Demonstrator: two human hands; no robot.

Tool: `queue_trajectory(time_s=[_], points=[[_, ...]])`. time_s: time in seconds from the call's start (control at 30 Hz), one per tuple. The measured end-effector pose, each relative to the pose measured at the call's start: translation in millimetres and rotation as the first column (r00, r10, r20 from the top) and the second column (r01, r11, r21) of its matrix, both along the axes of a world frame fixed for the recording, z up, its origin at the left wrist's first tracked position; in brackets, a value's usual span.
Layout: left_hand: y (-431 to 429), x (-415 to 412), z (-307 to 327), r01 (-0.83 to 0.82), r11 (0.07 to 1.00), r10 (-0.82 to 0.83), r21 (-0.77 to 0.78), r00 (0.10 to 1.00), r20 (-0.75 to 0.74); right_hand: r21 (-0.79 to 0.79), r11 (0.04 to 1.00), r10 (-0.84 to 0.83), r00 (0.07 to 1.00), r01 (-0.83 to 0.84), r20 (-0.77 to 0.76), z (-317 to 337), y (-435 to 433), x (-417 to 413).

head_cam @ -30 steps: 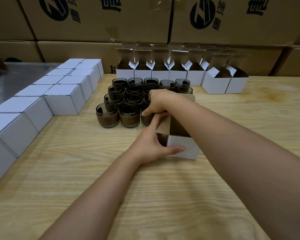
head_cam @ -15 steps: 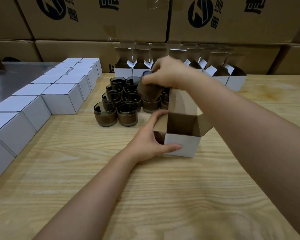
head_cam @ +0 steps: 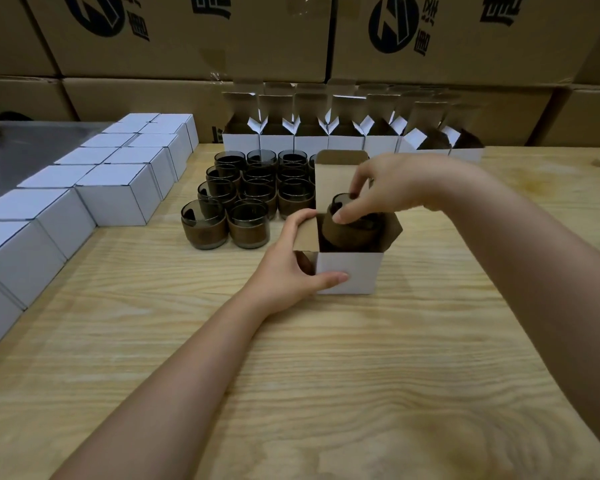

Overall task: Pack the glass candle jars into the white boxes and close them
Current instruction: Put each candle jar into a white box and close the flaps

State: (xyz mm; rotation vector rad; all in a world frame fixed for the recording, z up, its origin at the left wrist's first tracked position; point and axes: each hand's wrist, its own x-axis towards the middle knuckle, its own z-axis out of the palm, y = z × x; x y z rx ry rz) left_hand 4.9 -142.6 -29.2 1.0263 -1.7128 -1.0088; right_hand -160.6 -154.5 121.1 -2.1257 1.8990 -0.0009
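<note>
An open white box (head_cam: pixel 352 273) stands mid-table with its lid flap up at the back. My left hand (head_cam: pixel 293 268) grips its left side, thumb on the front wall and fingers over the left flap. My right hand (head_cam: pixel 383 190) pinches the rim of a dark glass candle jar (head_cam: pixel 350 230) that sits partly down inside the box, tilted slightly. Several more candle jars (head_cam: pixel 246 195) are grouped just behind and to the left of the box.
A row of open white boxes (head_cam: pixel 310 140) lines the back of the wooden table (head_cam: pixel 326 375). Several closed white boxes (head_cam: pixel 115 199) run along the left edge. Large brown cartons (head_cam: pixel 194 36) are stacked behind.
My right hand lifted a jar from the group, carried it toward me and lowered it into the open box. My left hand stayed on the box's left side.
</note>
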Motion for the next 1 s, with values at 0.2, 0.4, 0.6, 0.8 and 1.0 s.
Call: queue_trajectory(time_s=[0.2, 0.4, 0.6, 0.8, 1.0], points=[[-1.0, 0.6, 0.3, -0.006, 1.000, 0.006, 0.001, 1.000, 0.013, 0.060, 0.997, 0.049, 0.989, -0.041, -0.141, -19.7, -4.6, 19.8], [-1.0, 1.3, -0.6, -0.019, 1.000, 0.019, -0.002, 0.999, 0.030, 0.128, 0.991, 0.048, 0.984, -0.027, -0.170, -23.0, -7.0, 23.6], [-0.8, 1.0, -0.7, -0.019, 1.000, 0.020, -0.015, 0.999, 0.030, 0.018, 1.000, -0.011, 1.000, 0.011, -0.018, -20.8, 1.8, 15.0], [-0.7, 1.0, -0.3, -0.003, 1.000, 0.003, -0.002, 1.000, 0.009, -0.608, 0.591, 0.362, 0.498, 0.531, 0.788, -69.0, 23.9, -6.0], [0.1, 1.0, 0.8, -0.002, 1.000, 0.002, -0.002, 1.000, 0.014, 0.121, 0.739, 0.036, -0.217, 0.663, 0.975, -136.8, 22.8, -11.4]])
